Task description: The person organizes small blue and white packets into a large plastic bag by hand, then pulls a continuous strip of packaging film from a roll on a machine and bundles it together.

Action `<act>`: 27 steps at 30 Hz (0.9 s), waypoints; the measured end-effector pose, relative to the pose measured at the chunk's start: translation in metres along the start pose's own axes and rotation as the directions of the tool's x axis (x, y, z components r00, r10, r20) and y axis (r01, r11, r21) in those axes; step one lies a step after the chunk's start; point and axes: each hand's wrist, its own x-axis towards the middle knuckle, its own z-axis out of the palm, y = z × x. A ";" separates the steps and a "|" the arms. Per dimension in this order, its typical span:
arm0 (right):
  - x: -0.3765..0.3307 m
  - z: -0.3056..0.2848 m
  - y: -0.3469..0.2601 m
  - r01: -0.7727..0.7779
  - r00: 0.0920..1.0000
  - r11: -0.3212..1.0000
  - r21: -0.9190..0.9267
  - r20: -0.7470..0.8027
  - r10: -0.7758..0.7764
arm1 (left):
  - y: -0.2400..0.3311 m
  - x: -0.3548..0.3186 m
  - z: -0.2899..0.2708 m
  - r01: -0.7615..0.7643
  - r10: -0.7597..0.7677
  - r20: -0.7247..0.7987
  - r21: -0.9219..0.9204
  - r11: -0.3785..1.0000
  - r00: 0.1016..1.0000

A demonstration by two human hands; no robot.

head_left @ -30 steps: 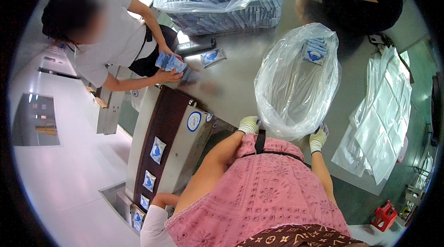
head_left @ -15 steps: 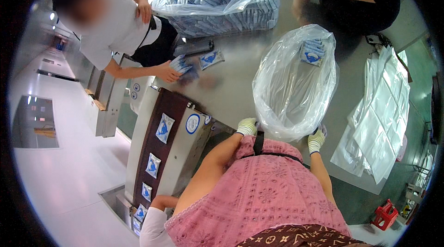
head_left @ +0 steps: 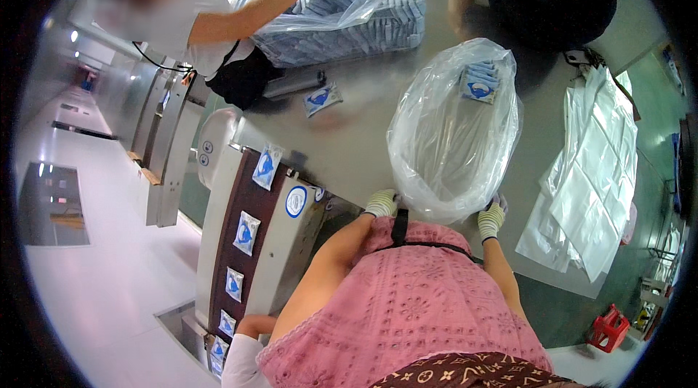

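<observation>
Two gloved hands grip a clear bag [head_left: 452, 134] on the steel table [head_left: 363, 148].

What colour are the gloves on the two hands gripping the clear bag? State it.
White knit with yellowish-green cuffs, on the left hand and right hand at the clear bag; head view.

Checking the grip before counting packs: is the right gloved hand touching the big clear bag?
Touching. In the head view the right hand grips the clear bag at its near rim.
</observation>
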 end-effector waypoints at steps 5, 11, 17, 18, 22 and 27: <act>0.000 0.000 -0.001 -0.002 1.000 1.000 0.008 -0.010 0.002 | -0.008 0.005 0.007 -0.042 0.042 -0.004 -0.050 0.998 0.999; 0.000 0.001 -0.003 0.012 1.000 1.000 0.015 -0.016 -0.012 | -0.011 0.007 0.008 -0.025 0.025 0.019 0.032 0.999 1.000; 0.002 0.002 0.004 0.048 0.998 0.998 0.038 -0.047 -0.046 | -0.005 0.007 0.003 -0.047 0.047 0.003 0.006 0.999 0.999; 0.002 0.001 0.006 0.038 0.998 0.999 0.024 -0.045 -0.037 | 0.000 0.008 0.002 -0.027 0.027 0.009 0.032 0.999 1.000; 0.004 -0.002 0.018 0.026 0.997 0.999 -0.024 -0.070 -0.027 | 0.011 0.014 0.006 -0.077 0.077 -0.011 0.059 0.995 0.997; 0.002 -0.008 0.016 0.016 0.998 1.000 -0.013 -0.057 -0.016 | 0.017 0.012 -0.001 -0.057 0.056 0.010 0.093 0.994 0.998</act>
